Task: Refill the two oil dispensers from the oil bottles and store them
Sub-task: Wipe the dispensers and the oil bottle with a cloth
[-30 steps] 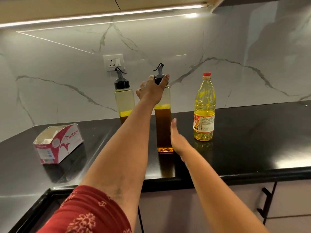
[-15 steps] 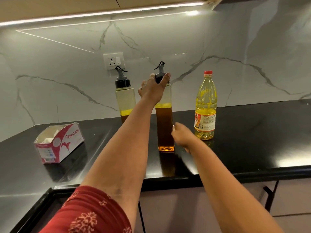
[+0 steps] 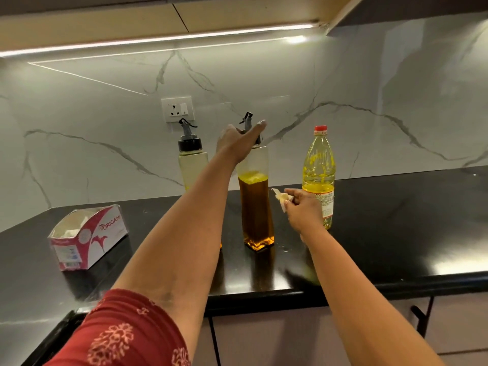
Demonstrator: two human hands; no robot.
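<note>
Two dispensers stand on the counter (image 3: 396, 233); left hand (image 3: 235, 143) grips the cap of the amber-filled dispenser (image 3: 257, 207), right hand (image 3: 301, 210) pinches a crumpled tissue (image 3: 281, 198) beside it. Looks like wipe-down after filling; next, run the tissue along the glass while steadying the top.

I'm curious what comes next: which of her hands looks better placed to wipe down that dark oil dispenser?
Probably the right hand: it already pinches a crumpled tissue beside the dark oil dispenser. The left hand grips the dispenser's top, steadying it.
</note>
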